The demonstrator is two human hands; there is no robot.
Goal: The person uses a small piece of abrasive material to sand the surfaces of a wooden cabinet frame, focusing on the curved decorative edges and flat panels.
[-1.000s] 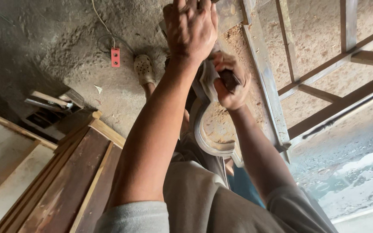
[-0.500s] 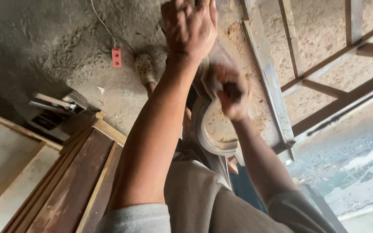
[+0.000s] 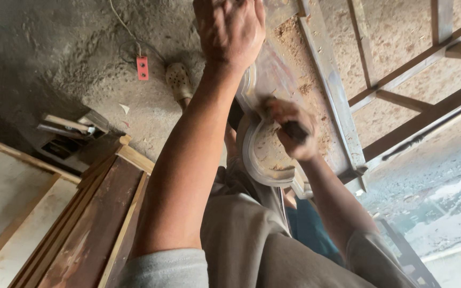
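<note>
His left hand [image 3: 229, 33] presses flat on the top of the curved carved wooden piece [image 3: 265, 154] propped against his lap, while his right hand [image 3: 293, 130] grips a dark-handled tool [image 3: 295, 129] against it; stiff, probably weighty, best held by its edges.

A small red block [image 3: 142, 68] hung on a thin cord against the dusty concrete floor [image 3: 44, 58], near a pale perforated shoe [image 3: 180, 81]. Dark wooden boards [image 3: 94, 224] lay stacked at lower left.
</note>
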